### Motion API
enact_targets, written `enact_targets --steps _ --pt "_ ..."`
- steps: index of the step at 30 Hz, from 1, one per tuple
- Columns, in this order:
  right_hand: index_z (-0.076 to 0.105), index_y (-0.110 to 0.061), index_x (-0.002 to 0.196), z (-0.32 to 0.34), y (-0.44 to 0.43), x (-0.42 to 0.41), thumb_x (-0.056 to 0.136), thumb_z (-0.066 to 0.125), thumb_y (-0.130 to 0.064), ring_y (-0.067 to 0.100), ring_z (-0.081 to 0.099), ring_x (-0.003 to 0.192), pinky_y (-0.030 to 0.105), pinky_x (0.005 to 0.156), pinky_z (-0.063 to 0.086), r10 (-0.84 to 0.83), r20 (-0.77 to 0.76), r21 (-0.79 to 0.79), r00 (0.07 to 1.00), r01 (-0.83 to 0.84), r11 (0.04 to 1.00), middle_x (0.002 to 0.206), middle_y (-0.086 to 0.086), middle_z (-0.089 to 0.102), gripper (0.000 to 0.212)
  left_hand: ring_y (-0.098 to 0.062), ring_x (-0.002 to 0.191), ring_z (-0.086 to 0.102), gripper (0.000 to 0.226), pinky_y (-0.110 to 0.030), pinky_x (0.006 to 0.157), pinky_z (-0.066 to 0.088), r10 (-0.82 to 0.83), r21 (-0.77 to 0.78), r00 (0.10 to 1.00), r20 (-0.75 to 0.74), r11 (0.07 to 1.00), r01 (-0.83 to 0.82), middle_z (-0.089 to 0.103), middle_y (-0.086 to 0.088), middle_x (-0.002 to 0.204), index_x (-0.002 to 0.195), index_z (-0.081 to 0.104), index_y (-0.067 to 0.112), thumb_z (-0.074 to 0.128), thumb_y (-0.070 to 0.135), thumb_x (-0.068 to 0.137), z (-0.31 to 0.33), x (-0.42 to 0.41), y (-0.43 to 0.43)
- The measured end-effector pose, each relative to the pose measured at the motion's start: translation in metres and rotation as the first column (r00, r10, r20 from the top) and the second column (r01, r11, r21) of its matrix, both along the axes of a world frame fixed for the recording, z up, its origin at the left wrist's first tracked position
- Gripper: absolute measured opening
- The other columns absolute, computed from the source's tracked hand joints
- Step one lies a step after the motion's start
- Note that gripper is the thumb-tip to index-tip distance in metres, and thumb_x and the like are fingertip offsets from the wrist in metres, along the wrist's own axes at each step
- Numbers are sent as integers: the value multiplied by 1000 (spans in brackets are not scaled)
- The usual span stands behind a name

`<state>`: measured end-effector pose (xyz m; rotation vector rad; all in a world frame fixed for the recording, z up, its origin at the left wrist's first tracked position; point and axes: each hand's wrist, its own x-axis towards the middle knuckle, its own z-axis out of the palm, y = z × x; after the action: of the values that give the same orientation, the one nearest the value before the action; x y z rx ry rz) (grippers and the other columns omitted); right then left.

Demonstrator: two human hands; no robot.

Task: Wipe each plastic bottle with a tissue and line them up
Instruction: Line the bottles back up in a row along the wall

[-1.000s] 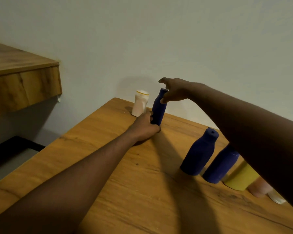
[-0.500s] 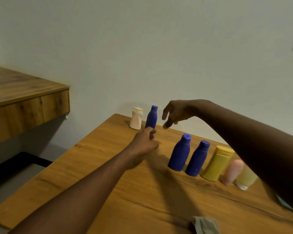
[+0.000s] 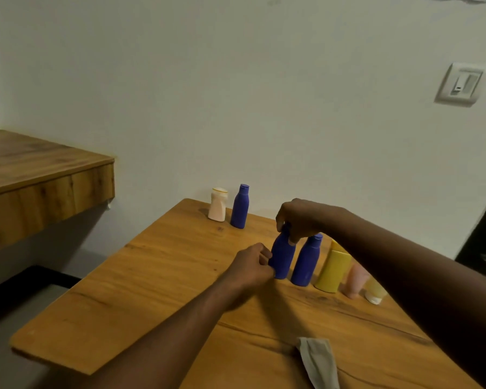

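Both arms are bare and stretched out forward. Left arm (image 3: 166,327) comes up from the bottom edge, pretty straight, and the left hand (image 3: 251,266) has its fingers curled in, holding the low side of a bottle (image 3: 283,259) from the left, back of the hand facing up. Right arm (image 3: 404,265) comes in from the right edge and angles across. Its wrist is dipped, and the right hand (image 3: 299,219) sits on top, fingers curled down round the bottle's neck.
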<state>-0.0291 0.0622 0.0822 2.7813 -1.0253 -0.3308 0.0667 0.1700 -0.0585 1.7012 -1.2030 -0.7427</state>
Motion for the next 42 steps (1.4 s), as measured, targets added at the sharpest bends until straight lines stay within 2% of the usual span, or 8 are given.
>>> enact_targets --steps 4,9,16,21,26,31,36,42 --pt "65 -19 117 -3 -7 1 81 78 -16 18 60 94 28 77 47 28 67 -2 997 -28 1000 106 -1 66 38 -10 105 60 44 -28 89 56 -4 8 1000 -8 1000 4 60 7 118 125 56 30 70 8 90 -8 2 -6" --pt "62 -20 112 1 -25 9 84 75 -19 18 60 93 29 78 52 -9 204 -1 979 9 1000 104 1 64 31 -11 118 56 51 -39 102 53 -5 7 999 36 1000 5 57 6 133 133 51 32 69 12 90 -12 12 -19" --pt "58 -16 112 -4 -64 42 87 67 -16 19 57 95 28 74 45 -34 253 45 967 23 999 105 4 61 26 -18 135 51 69 -34 102 48 64 -26 963 262 998 -59 45 4 155 152 42 27 72 18 91 -25 53 -66" --pt "58 -15 113 -10 -95 68 89 64 -15 20 55 95 28 73 42 -58 265 78 962 39 996 105 4 59 25 -21 137 49 71 -49 114 43 72 -16 923 377 997 -71 49 2 152 152 42 25 74 36 90 -39 81 -101" --pt "59 -14 114 -18 -122 90 89 63 -13 20 55 97 29 73 44 -80 269 90 960 57 994 106 5 59 26 -20 128 52 60 -43 109 37 77 -55 857 509 997 -56 56 2 135 143 47 25 68 47 92 -50 94 -130" --pt "59 -12 117 -26 -137 100 90 62 -11 21 54 100 31 77 43 -83 259 97 962 59 994 107 5 59 27 -23 132 49 65 -44 110 35 77 -44 803 591 997 -62 53 0 139 149 43 25 63 53 94 -54 97 -144" --pt "58 -12 123 -28 -143 102 90 62 -10 21 52 103 32 81 44 -89 262 107 961 63 992 118 7 59 33 -25 134 45 63 -43 109 33 44 -1 754 655 998 -57 50 -2 142 150 43 23 56 56 98 -55 95 -144" --pt "42 -18 145 -28 -141 98 89 67 -14 26 53 119 36 92 47 -84 273 109 958 56 992 138 10 54 62 -25 136 45 65 -44 111 34 30 22 775 631 998 -57 50 -3 144 151 41 23 58 55 97 -52 95 -140"
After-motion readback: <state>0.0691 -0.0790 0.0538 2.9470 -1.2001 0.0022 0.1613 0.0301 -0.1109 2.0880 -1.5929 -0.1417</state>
